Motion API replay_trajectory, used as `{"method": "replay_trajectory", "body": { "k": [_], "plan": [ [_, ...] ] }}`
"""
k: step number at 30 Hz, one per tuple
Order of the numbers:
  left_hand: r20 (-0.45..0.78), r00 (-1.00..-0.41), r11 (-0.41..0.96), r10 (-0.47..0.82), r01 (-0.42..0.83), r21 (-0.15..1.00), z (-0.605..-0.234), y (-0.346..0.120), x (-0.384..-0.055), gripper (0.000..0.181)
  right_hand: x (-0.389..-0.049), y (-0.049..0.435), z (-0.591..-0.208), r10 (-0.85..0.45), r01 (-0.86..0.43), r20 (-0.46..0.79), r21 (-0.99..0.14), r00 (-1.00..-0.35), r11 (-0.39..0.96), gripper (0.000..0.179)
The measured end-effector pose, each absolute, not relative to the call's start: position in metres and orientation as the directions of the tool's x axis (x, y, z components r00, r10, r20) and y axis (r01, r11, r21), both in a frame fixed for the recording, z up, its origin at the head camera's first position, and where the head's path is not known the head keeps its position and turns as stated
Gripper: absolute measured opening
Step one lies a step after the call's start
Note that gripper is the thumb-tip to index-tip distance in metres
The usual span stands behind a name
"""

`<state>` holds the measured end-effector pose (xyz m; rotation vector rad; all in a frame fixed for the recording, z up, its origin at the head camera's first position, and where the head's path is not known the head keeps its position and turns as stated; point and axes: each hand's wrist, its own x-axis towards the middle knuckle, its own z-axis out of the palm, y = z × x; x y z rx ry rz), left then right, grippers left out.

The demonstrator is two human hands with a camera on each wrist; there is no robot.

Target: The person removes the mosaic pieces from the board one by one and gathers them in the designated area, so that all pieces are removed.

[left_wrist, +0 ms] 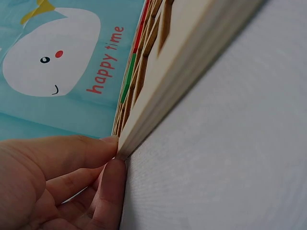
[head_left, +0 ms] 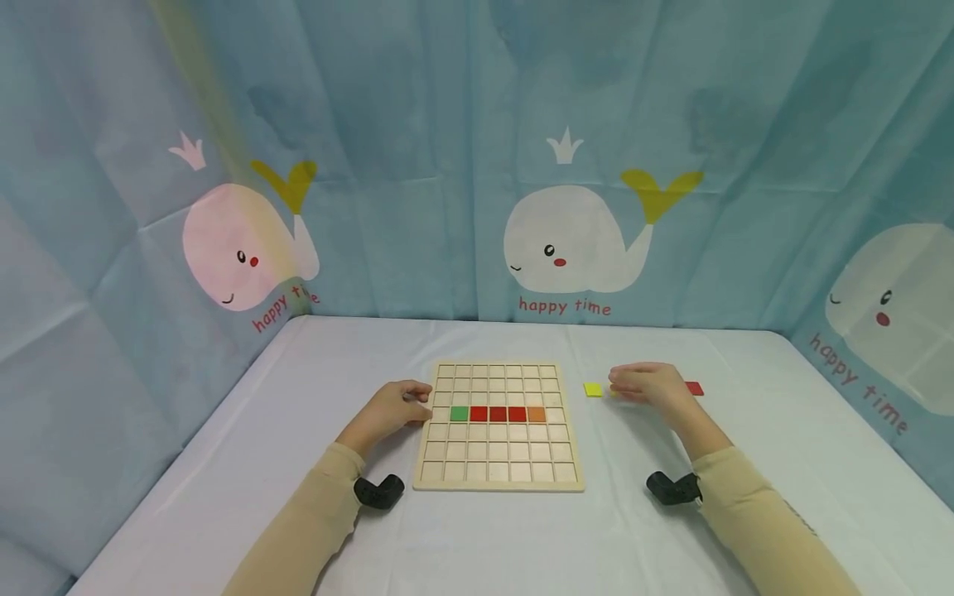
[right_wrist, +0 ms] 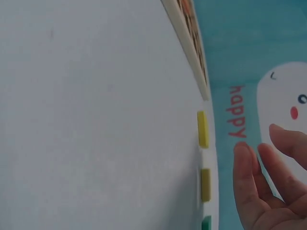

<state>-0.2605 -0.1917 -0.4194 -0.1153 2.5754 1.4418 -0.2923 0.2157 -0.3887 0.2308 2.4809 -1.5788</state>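
A square wooden grid board (head_left: 498,486) lies flat on the table. In one of its middle rows sit a green tile (head_left: 459,414), three red tiles (head_left: 498,414) and an orange tile (head_left: 536,414), side by side. My left hand (head_left: 386,414) pinches the board's left rim between thumb and fingers, close up in the left wrist view. To the right of the board, my right hand (head_left: 650,384) hovers over a row of loose tiles, its fingers loosely bent and holding nothing. A yellow tile (head_left: 592,390) lies just left of it; a second yellow tile (right_wrist: 206,185) is partly hidden in the head view.
Farther along the loose row come a green tile (right_wrist: 206,223) and, right of my right wrist, a red tile (head_left: 695,388). A white cloth covers the table (head_left: 492,546). Blue curtains (head_left: 417,248) with printed whales stand behind and at both sides.
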Motion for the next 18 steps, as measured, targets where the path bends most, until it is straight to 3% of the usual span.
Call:
{"method": "replay_trajectory", "body": {
  "k": [18],
  "plan": [
    [-0.195, -0.981, 0.533, 0.027, -0.150, 0.833, -0.418, -0.191, -0.260, 0.048, -0.287, 0.177, -0.389, -0.123, 0.149, -0.205, -0.921, -0.971, 0.360, 0.044]
  ]
}}
